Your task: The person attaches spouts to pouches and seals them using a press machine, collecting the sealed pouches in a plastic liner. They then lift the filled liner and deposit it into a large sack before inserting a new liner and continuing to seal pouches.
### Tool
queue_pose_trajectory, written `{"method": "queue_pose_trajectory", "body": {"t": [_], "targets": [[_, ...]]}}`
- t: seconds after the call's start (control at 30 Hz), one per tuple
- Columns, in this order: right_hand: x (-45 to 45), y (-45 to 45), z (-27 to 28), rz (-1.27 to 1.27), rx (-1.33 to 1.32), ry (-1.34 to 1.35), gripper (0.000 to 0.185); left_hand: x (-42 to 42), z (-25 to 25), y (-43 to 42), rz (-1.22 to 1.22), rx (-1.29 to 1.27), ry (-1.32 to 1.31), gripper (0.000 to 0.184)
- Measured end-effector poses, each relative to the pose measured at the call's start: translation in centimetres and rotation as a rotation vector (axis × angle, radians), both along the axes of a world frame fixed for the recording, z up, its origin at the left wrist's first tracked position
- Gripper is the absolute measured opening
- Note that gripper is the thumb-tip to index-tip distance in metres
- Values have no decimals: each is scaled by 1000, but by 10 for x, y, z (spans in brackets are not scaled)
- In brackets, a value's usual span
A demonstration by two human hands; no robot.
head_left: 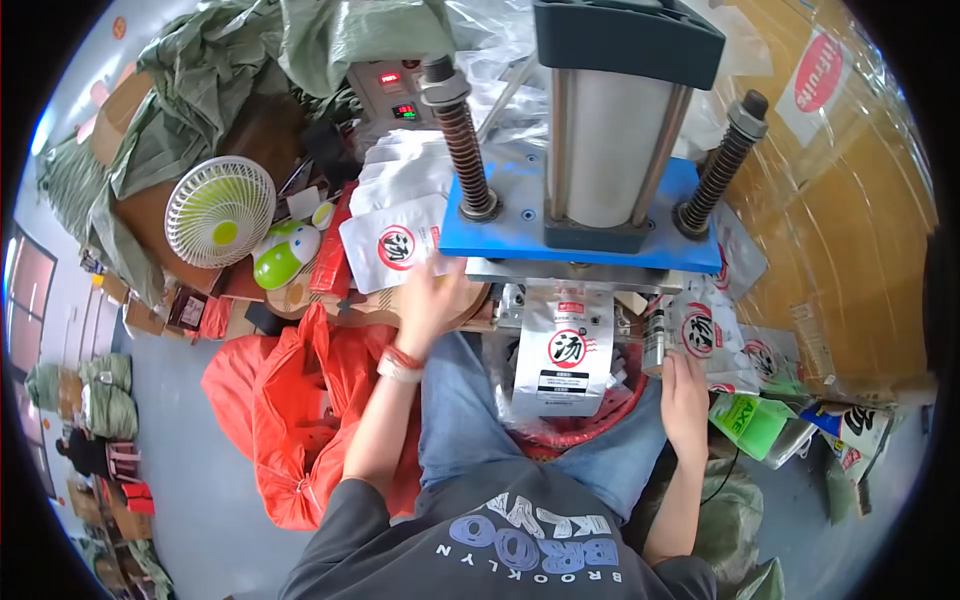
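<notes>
My left hand (432,305), with a band at the wrist, is at the left end of the press's metal plate, beside the white printed pouch (393,240) on top of a fanned stack. Its fingertips are blurred and partly hidden, so its grip is unclear. My right hand (685,405) is closed at the lower edge of a printed pouch (697,325) with a red ring and black character, right of the press. Between my hands, another printed pouch (565,350) hangs down from under the press (577,235).
A red basket (625,400) sits between my knees. Left are a white fan (220,212), a green-and-white device (287,255) and a red bag (330,420). Behind is a control box (392,90) with lit displays; right are a large carton (850,200) and a green container (752,425).
</notes>
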State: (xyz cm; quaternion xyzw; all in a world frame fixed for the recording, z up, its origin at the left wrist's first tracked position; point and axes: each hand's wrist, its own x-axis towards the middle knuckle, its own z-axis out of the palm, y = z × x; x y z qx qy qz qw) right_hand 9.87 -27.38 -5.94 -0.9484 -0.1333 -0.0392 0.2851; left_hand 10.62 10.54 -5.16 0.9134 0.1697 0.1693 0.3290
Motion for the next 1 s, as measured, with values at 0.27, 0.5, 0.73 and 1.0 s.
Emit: {"method": "queue_pose_trajectory", "body": {"t": [0.27, 0.5, 0.73, 1.0], "targets": [[-18, 17, 38, -68, 1006, -99, 24, -84, -59, 8, -195, 367, -94, 38], [-51, 72, 86, 547, 637, -487, 18, -115, 15, -58, -249, -14, -322, 45], [-79, 56, 116, 893, 678, -224, 25, -130, 86, -83, -893, 19, -458, 25], [-29, 58, 66, 186, 704, -168, 54, -60, -31, -109, -426, -952, 176, 24]]}}
